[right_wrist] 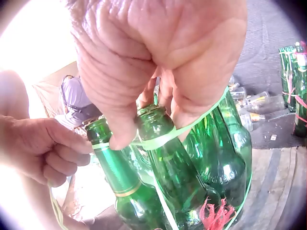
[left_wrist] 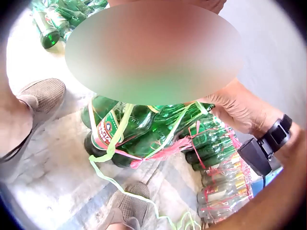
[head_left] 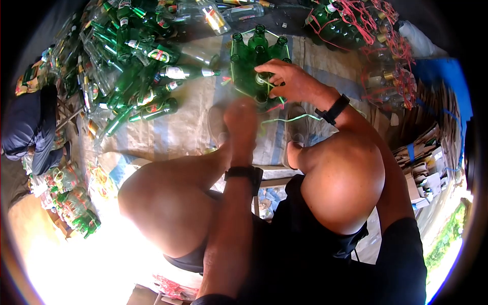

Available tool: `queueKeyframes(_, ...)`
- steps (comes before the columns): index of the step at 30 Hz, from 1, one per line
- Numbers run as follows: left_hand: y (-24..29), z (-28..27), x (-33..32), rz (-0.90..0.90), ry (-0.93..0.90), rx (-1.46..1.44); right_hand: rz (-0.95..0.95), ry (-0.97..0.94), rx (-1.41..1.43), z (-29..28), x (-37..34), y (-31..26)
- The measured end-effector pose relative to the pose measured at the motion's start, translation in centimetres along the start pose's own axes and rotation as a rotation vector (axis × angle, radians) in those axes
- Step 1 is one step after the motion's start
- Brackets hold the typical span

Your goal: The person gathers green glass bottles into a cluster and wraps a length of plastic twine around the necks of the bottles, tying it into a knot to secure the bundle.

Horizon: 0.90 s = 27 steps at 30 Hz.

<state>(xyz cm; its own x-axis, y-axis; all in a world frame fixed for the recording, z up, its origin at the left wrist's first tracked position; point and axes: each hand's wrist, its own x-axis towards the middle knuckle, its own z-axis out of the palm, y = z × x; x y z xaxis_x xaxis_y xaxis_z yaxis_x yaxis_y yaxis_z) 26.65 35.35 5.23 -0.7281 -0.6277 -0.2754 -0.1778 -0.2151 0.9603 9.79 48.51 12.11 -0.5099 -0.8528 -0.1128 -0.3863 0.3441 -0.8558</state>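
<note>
Several green bottles (head_left: pixel 244 76) stand upright in a bundle, with pale green string (right_wrist: pixel 163 139) round their necks and sides. Over the necks is my right hand (head_left: pixel 295 81); in the right wrist view its thumb and fingers (right_wrist: pixel 122 127) pinch at the string beside one neck. My left hand (head_left: pixel 240 119) is at the near side of the bundle, fingers curled, with string (right_wrist: pixel 57 206) hanging from it in the right wrist view. Pink string (left_wrist: pixel 163 152) also crosses the bottles. A blurred patch hides much of the left wrist view.
Loose bottles (head_left: pixel 122 66) lie piled at the left. Bottles tied with pink string (head_left: pixel 356 23) are at the back right. Two shoes (left_wrist: pixel 45 93) (left_wrist: pixel 132 203) rest on the pale sheet (head_left: pixel 178 112). Stacked cardboard (head_left: pixel 432 162) is at the right, and another person (head_left: pixel 30 127) is at the left.
</note>
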Motion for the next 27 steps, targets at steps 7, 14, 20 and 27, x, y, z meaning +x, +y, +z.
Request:
queueKeyframes(7, 1.2, -0.1, -0.6, -0.079, -0.034, -0.114, 0.028, -0.056, 0.0, -0.3, 0.2, -0.4)
queueKeyframes(14, -1.2, -0.4, 0.5, -0.006, -0.043, -0.085, 0.026, -0.031, -0.065, -0.6, 0.3, -1.6)
queueKeyframes(20, -3.4, -0.4, 1.6, -0.038, -0.043, -0.176, -0.384, 0.01, -0.339, -0.7, 1.9, -1.6)
queueKeyframes(27, -6.1, -0.4, 3.4, 0.218, -0.075, -0.023, -0.423, -0.279, -0.628, 0.1, 4.3, -2.0)
